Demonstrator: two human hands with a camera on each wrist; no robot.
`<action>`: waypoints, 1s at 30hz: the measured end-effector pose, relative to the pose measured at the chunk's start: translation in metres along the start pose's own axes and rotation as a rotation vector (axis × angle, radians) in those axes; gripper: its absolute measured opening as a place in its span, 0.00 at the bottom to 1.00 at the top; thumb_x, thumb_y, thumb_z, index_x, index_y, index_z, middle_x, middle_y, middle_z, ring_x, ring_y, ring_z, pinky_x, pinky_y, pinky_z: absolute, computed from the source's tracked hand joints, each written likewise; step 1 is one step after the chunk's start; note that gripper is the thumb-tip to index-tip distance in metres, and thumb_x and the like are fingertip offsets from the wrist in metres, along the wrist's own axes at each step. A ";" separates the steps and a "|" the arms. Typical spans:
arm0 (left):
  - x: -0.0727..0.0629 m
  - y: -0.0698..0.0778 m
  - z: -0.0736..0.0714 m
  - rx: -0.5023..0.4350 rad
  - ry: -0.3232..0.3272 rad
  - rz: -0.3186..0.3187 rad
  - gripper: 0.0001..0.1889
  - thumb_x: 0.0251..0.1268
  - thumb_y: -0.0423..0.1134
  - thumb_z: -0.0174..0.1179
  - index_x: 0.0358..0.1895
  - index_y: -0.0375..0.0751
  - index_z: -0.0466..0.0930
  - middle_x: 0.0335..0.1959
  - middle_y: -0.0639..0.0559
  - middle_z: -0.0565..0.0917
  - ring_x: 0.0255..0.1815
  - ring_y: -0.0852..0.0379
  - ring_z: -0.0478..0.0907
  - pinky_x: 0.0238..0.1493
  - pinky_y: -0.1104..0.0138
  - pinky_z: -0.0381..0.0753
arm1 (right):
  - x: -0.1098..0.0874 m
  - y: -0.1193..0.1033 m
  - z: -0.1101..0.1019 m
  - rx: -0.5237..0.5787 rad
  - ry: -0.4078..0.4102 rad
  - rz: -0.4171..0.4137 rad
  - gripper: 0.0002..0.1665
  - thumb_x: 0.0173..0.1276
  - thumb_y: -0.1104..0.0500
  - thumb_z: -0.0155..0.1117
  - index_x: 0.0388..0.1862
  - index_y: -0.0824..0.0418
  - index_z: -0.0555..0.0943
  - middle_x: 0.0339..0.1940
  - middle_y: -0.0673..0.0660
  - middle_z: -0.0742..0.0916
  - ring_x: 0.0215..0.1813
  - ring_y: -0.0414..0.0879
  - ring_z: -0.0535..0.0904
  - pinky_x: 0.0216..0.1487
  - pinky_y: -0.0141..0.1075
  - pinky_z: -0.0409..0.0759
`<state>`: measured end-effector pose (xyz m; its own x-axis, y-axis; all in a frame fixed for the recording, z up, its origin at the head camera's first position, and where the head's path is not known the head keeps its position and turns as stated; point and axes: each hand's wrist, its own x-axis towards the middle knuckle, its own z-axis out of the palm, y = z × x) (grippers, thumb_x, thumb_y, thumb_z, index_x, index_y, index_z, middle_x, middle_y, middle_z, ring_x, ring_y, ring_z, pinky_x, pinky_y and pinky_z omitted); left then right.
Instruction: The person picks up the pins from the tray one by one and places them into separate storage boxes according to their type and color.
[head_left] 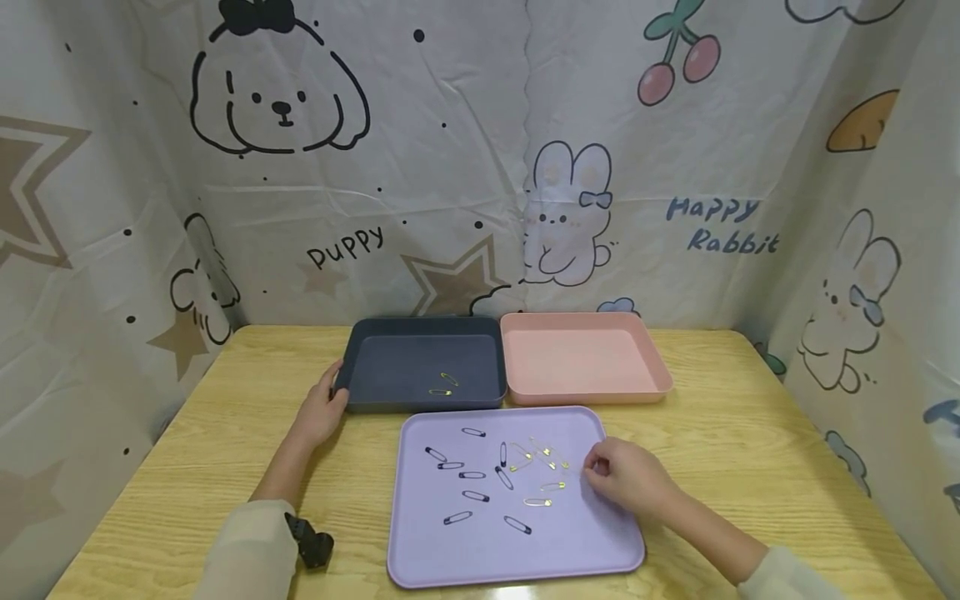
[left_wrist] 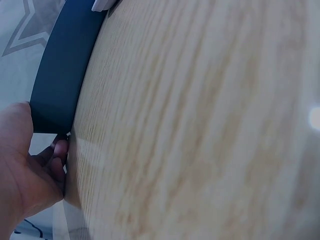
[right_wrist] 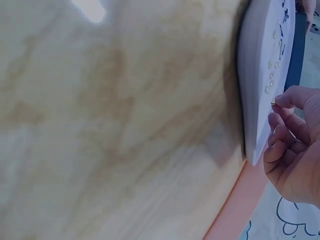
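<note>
"Sorted?"
"Two gold pins (head_left: 440, 392) in dark tray (head_left: 390, 358), lilac tray's (head_left: 450, 554) eleven o'clock. Left over on lilac: more gold, black pins (head_left: 472, 475)."
"Hands?"
"Left hand (head_left: 321, 412) grips dark tray; right hand (head_left: 630, 477) pinches, apparently, one gold pin (right_wrist: 273, 102)."

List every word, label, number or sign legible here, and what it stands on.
"puppy": black lettering on the printed backdrop cloth.
"Happy Rabbit": blue lettering on the same cloth.
Blue marks at the head view's right edge: cut off, unreadable, possibly not lettering.
</note>
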<state>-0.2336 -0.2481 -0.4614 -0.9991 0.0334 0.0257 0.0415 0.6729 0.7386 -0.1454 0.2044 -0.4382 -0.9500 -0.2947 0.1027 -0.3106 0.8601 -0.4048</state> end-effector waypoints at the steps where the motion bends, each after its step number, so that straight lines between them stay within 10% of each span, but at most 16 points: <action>1: 0.000 0.000 0.000 -0.006 0.002 0.004 0.31 0.69 0.37 0.37 0.74 0.35 0.44 0.53 0.27 0.73 0.49 0.40 0.69 0.55 0.49 0.65 | 0.002 0.000 -0.001 0.005 0.003 0.004 0.05 0.52 0.61 0.65 0.21 0.52 0.79 0.19 0.43 0.73 0.23 0.34 0.65 0.25 0.27 0.65; 8: -0.001 -0.004 0.000 -0.011 0.035 0.070 0.32 0.66 0.41 0.35 0.73 0.36 0.47 0.52 0.24 0.73 0.49 0.38 0.70 0.53 0.47 0.68 | 0.015 -0.003 -0.013 0.032 0.013 0.024 0.02 0.54 0.60 0.63 0.23 0.54 0.81 0.19 0.44 0.74 0.23 0.36 0.66 0.25 0.28 0.64; 30: 0.002 -0.004 0.000 -0.010 0.002 -0.004 0.31 0.70 0.37 0.37 0.74 0.36 0.43 0.56 0.26 0.71 0.54 0.39 0.67 0.59 0.46 0.63 | 0.073 -0.015 -0.036 0.170 0.124 0.001 0.04 0.56 0.61 0.62 0.27 0.59 0.83 0.22 0.50 0.78 0.28 0.42 0.69 0.28 0.31 0.67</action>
<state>-0.2355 -0.2506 -0.4645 -0.9993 0.0293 0.0239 0.0373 0.6656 0.7453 -0.2113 0.1854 -0.3921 -0.9500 -0.2317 0.2092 -0.3102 0.7747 -0.5510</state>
